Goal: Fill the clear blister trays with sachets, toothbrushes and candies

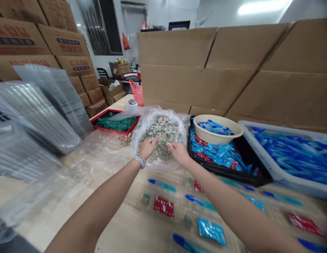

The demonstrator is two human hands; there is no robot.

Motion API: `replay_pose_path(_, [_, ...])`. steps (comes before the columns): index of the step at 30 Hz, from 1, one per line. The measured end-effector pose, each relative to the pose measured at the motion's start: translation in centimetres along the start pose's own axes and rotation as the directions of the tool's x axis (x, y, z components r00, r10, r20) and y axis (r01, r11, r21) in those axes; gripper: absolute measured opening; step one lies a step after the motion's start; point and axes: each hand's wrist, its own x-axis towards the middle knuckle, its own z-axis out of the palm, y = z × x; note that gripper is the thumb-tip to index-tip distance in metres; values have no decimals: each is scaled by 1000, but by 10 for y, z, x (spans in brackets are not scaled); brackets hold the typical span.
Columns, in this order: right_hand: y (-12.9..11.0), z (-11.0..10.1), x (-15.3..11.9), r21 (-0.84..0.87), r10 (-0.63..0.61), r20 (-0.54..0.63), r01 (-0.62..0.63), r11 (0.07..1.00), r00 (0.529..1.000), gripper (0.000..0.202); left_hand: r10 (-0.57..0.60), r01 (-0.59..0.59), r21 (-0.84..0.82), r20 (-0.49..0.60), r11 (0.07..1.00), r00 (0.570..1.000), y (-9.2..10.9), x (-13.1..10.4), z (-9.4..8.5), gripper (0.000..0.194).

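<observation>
Both hands are over a clear plastic bag [137, 137] heaped with small beige-and-green pieces [163, 131]. My left hand [148, 148], with a bracelet at the wrist, is closed in a pinch at the left of the heap. From the right, my right hand [178, 151] reaches in with thumb and fingers pressed together. Whatever is between the fingers of either hand is too small to make out. Below the hands, clear plastic trays each hold a blue toothbrush-like item [162, 185], a red packet [163, 206] or blue packet [211, 230], and a small green piece.
Left stand stacked clear trays [34, 116] and a red tray [113, 133] of green pieces. Right are a cream basin [218, 138] of blue items, a black crate [229, 175] of packets and a white basket [290, 182]. Cardboard [176, 84] walls the back.
</observation>
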Motion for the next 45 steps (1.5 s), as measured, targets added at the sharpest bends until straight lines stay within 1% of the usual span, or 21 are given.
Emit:
replay_pose_path(3, [10, 15, 46, -77, 50, -8, -50, 996, 999, 25, 76, -81, 138, 41, 987, 996, -4, 50, 12, 35])
replay_pose_path(6, [24, 21, 89, -183, 129, -76, -141, 973, 989, 39, 76, -84, 183, 51, 980, 996, -5, 102, 27, 38])
replay_pose_path(8, [32, 24, 112, -238, 146, -69, -158, 958, 987, 50, 77, -94, 221, 88, 971, 993, -8, 129, 37, 50])
replay_pose_path(9, [35, 25, 120, -273, 150, -51, -158, 949, 987, 60, 78, -103, 241, 110, 965, 991, -12, 140, 41, 63])
replay_pose_path(12, [44, 30, 137, -397, 200, 32, -171, 902, 979, 93, 64, -131, 346, 197, 929, 978, -26, 157, 47, 104])
replay_pose_path(14, [49, 33, 143, -439, 225, 74, -171, 882, 972, 101, 42, -149, 436, 245, 887, 969, -35, 161, 46, 111])
replay_pose_path(16, [53, 34, 146, -464, 195, 89, -133, 876, 977, 97, 43, -172, 507, 257, 845, 966, -41, 161, 43, 107])
replay_pose_path(20, [56, 32, 143, -518, 84, 43, -49, 854, 996, 71, 121, -209, 540, 194, 815, 974, -41, 150, 38, 77])
replay_pose_path(23, [50, 28, 132, -556, 40, -4, -35, 830, 999, 59, 171, -232, 528, 162, 817, 972, -36, 128, 36, 53])
replay_pose_path(25, [44, 26, 120, -567, 11, -13, -17, 823, 1000, 58, 183, -252, 496, 185, 831, 966, -34, 106, 37, 47])
replay_pose_path(28, [34, 26, 102, -564, -44, 18, 47, 825, 999, 56, 174, -299, 416, 312, 859, 934, -36, 68, 36, 40])
replay_pose_path(30, [29, 28, 92, -554, -79, 40, 88, 827, 996, 53, 163, -314, 373, 383, 873, 909, -39, 44, 33, 40])
replay_pose_path(33, [21, 33, 85, -516, -98, 37, 103, 850, 994, 51, 162, -308, 351, 387, 885, 908, -40, 17, 25, 45])
replay_pose_path(35, [14, 36, 83, -463, -80, 42, 90, 882, 996, 55, 170, -303, 337, 372, 891, 913, -36, 4, 17, 37])
replay_pose_path(37, [7, 37, 80, -401, -47, 82, 76, 913, 996, 65, 191, -313, 304, 370, 900, 909, -30, -8, 9, 28])
replay_pose_path(39, [1, 35, 74, -353, -27, 121, 69, 933, 992, 74, 230, -347, 234, 414, 908, 881, -23, -20, 3, 29])
replay_pose_path(40, [-1, 32, 69, -334, -35, 125, 75, 940, 992, 71, 251, -370, 199, 451, 908, 857, -21, -27, 2, 32])
replay_pose_path(41, [-1, 29, 64, -317, -49, 120, 85, 945, 992, 63, 268, -396, 175, 491, 901, 829, -19, -32, 2, 35])
replay_pose_path(43, [1, 20, 54, -277, -88, 111, 116, 954, 990, 32, 288, -459, 183, 567, 869, 772, -17, -39, 6, 38])
replay_pose_path(44, [3, 15, 49, -249, -99, 110, 124, 961, 989, 21, 286, -488, 210, 593, 847, 753, -16, -38, 9, 33])
replay_pose_path(45, [6, 10, 45, -216, -102, 106, 123, 969, 989, 18, 276, -503, 242, 607, 829, 746, -15, -34, 12, 24])
